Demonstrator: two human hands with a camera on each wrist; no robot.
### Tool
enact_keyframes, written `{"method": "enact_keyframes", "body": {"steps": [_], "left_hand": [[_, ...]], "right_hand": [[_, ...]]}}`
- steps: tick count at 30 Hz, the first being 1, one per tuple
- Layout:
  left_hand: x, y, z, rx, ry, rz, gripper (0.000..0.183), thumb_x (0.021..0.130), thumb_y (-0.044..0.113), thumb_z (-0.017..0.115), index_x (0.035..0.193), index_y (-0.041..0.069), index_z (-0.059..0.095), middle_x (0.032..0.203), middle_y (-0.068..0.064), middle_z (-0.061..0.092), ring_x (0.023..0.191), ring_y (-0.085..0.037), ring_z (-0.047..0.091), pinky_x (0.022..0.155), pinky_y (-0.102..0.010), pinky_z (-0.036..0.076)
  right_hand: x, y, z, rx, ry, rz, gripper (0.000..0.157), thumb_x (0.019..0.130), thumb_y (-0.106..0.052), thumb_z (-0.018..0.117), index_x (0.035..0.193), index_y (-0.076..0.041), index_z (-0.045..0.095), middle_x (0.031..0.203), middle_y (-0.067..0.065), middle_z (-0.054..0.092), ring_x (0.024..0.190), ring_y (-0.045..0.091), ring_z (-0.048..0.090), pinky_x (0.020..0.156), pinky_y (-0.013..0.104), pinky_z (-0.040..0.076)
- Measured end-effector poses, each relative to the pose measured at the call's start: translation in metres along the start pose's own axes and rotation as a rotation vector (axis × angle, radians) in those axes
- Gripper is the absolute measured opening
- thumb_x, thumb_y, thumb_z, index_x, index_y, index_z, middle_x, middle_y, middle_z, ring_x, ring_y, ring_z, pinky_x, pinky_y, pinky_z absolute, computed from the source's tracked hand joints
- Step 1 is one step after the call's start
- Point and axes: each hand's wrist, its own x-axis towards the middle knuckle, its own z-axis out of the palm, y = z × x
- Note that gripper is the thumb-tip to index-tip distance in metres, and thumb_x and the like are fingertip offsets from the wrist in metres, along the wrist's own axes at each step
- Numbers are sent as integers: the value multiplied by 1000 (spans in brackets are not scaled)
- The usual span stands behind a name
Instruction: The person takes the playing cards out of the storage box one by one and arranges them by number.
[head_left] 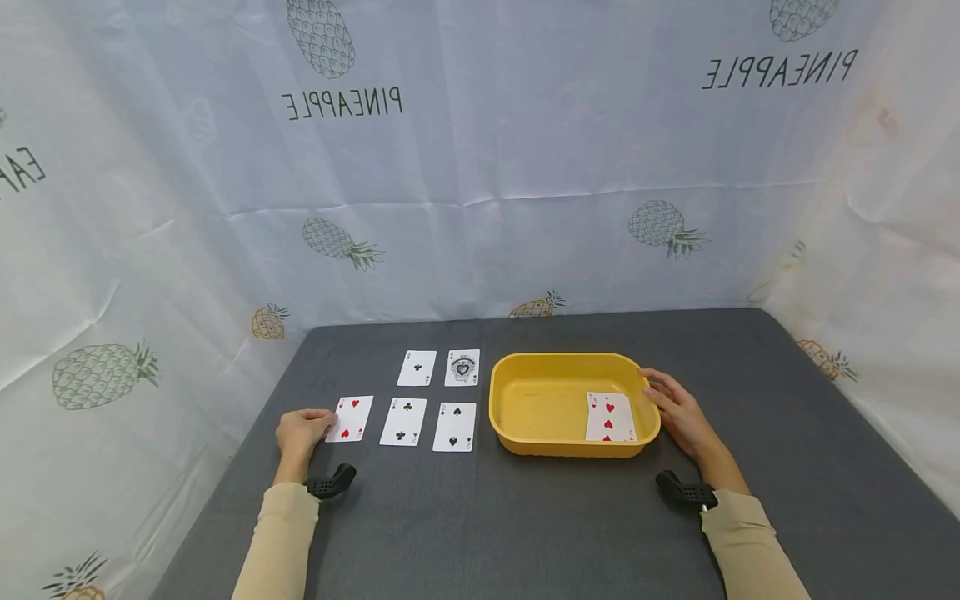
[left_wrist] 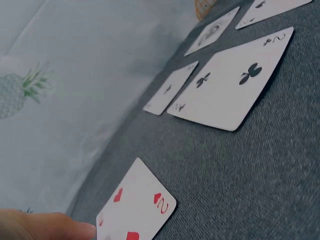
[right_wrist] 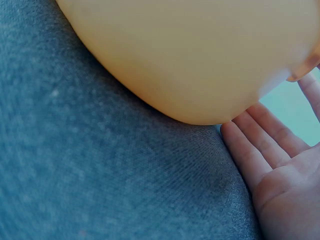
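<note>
At the far left of the card layout, my left hand (head_left: 302, 429) pinches the near-left edge of a two of hearts (head_left: 350, 418), which lies close over the dark tabletop. In the left wrist view a fingertip (left_wrist: 82, 230) meets the card's edge. To its right are a two of clubs (head_left: 403, 422) and a two of spades (head_left: 454, 427). My right hand (head_left: 681, 411) rests against the right end of a yellow basin (head_left: 570, 448), its fingers extended along the outer wall. Inside that basin lies a three of hearts (head_left: 610, 417).
Behind the twos lie an ace of clubs (head_left: 417, 367) and an ace of spades (head_left: 462, 367). A dark grey cloth (head_left: 525, 525) covers the table. White pineapple-print curtains (head_left: 480, 167) hang along the back and both sides.
</note>
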Motion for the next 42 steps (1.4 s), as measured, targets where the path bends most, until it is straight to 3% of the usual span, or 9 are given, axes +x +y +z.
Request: {"method": "enact_keyframes", "body": {"steps": [3, 6, 9, 14, 18, 26, 34, 42], "left_hand": [[1, 2, 1, -53, -27, -37, 31, 85, 17, 64, 101, -9, 71, 84, -22, 70, 73, -19, 58, 54, -18, 39], [3, 5, 2, -140, -72, -67, 34, 88, 16, 61, 107, -12, 68, 64, -5, 66, 58, -7, 55, 48, -14, 44], [2, 11, 2, -226, -126, -88, 37, 90, 14, 60, 113, -15, 63, 57, 9, 60, 52, 0, 55, 48, -12, 48], [-4, 23, 6, -300, -191, -78, 38, 91, 14, 59, 115, -16, 60, 63, 7, 62, 56, 0, 58, 53, -12, 52], [-11, 35, 10, -341, -219, -38, 33, 91, 13, 61, 108, -15, 64, 67, 3, 65, 58, -2, 60, 54, -14, 54], [-25, 58, 25, -309, -265, 15, 31, 92, 12, 59, 111, -13, 64, 75, 0, 68, 66, -4, 63, 65, -21, 59], [-38, 79, 36, -343, -341, 86, 30, 92, 10, 60, 109, -14, 65, 76, -4, 71, 61, -2, 61, 58, -15, 55], [-50, 96, 48, -373, -401, 128, 30, 93, 11, 61, 110, -14, 65, 78, -6, 71, 63, -3, 63, 64, -19, 59]], "right_hand": [[0, 0, 0, 2, 3, -1, 38, 100, -25, 51, 137, -16, 44, 111, -26, 53, 98, -10, 59, 80, 10, 53], [0, 1, 0, 1, 1, -3, 37, 100, -25, 51, 136, -18, 45, 110, -27, 54, 98, -10, 59, 80, 10, 53], [0, 1, 0, 0, -3, -6, 37, 101, -25, 50, 136, -18, 45, 111, -27, 54, 98, -11, 59, 80, 10, 53], [0, 1, 0, 14, -7, -5, 36, 101, -24, 50, 136, -18, 45, 111, -27, 55, 98, -10, 59, 80, 10, 53], [0, 0, 0, 6, -4, 8, 37, 101, -26, 50, 137, -19, 45, 111, -26, 53, 98, -10, 58, 80, 10, 53], [0, -1, -1, -18, 3, 24, 39, 100, -28, 50, 138, -19, 43, 112, -25, 50, 99, -11, 57, 82, 9, 52], [1, 0, -1, 4, -5, 5, 38, 101, -25, 50, 137, -18, 44, 112, -26, 53, 99, -10, 58, 81, 9, 53], [1, 1, -1, -16, 1, 11, 37, 100, -27, 51, 136, -19, 44, 111, -26, 52, 98, -11, 58, 81, 9, 52]]}}
